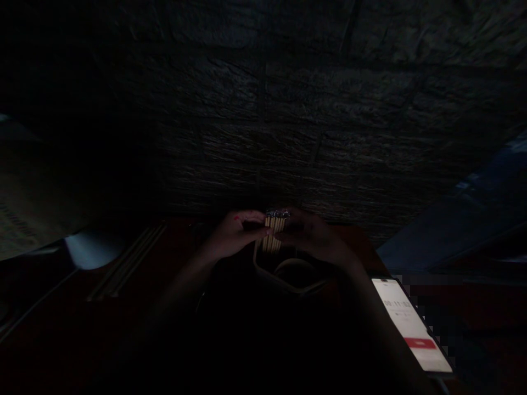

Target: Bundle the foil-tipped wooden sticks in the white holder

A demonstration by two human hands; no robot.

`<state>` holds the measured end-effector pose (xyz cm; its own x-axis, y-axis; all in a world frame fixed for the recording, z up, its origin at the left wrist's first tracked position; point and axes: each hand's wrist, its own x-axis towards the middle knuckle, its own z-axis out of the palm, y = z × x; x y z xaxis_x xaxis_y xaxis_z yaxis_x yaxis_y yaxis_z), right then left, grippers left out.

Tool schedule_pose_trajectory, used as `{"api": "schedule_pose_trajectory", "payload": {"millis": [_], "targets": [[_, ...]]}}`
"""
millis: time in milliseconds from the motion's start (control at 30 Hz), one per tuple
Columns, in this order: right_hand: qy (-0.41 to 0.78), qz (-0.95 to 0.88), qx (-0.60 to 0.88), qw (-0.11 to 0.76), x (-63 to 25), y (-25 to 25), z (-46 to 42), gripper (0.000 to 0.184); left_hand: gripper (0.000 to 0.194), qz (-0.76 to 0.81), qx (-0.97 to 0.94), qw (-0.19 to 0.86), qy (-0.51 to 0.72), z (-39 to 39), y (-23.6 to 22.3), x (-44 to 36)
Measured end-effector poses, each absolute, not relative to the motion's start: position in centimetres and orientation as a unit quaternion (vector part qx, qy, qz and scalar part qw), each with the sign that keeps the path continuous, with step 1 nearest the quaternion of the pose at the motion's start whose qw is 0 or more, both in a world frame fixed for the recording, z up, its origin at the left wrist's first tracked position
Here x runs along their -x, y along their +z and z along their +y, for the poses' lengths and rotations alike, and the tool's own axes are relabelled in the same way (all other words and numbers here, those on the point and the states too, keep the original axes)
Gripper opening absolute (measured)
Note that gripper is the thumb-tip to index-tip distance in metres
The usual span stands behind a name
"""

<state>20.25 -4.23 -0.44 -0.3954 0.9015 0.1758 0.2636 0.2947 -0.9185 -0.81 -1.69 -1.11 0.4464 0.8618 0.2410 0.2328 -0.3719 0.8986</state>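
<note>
In the dim head view, my left hand (241, 233) and my right hand (308, 233) meet around a row of thin, pale wooden sticks (274, 233). The sticks stand side by side, upright, with a shiny, bumpy strip across their top ends. Both thumbs press against the near side, while the other fingers curl behind, partly hidden. Just beneath the hands is a dark container with a lighter rim (274, 278). A rounded shape (296, 266) shows inside it, too dark to name.
A lit phone (411, 323) displaying a timer lies at the right. Several long thin sticks (127, 263) lie on the reddish table (160, 280) at the left, beside a pale rounded object (94, 249). A rough block wall (263, 120) rises behind.
</note>
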Motion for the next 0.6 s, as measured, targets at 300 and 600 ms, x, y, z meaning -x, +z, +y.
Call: {"api": "schedule_pose_trajectory", "payload": {"millis": [300, 600], "targets": [[0.439, -0.715, 0.408, 0.361, -20.38, -0.66, -4.15, 0.038, 0.019, 0.353, -0.738, 0.427, 0.384, -1.61, -1.26, 0.78], [0.418, -0.722, 0.414, 0.363, -20.33, -0.4, -4.23, 0.038, 0.019, 0.361, -0.726, 0.441, 0.385, -1.81, -1.16, 0.55]]}}
